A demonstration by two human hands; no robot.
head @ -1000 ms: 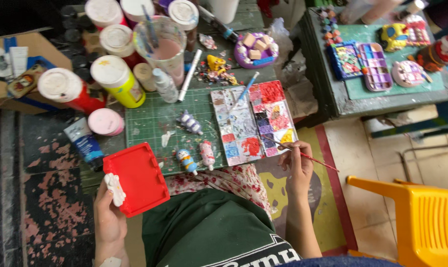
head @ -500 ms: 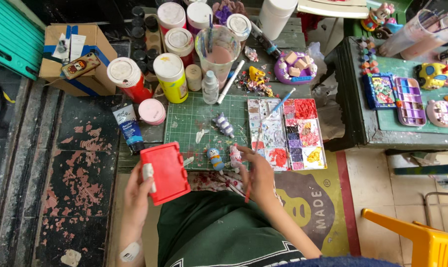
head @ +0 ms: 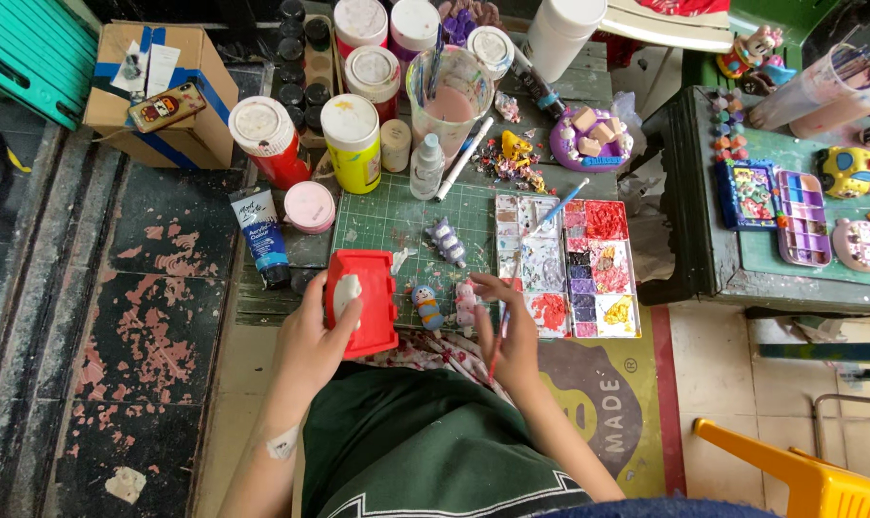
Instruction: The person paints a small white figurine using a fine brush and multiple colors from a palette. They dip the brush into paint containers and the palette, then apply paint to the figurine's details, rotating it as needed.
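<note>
Green cutting mat [head: 397, 216], red tray [head: 362, 299] under left fingers [head: 344, 297]

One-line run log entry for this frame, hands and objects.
left hand: holds red plastic tray, thumb pinning small white figurine | right hand: holds thin paintbrush, near pink figurine on green cutting mat

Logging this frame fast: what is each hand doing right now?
Left hand: closed on a red tray.
Right hand: closed on a thin paintbrush, near a small pink figurine.
</note>
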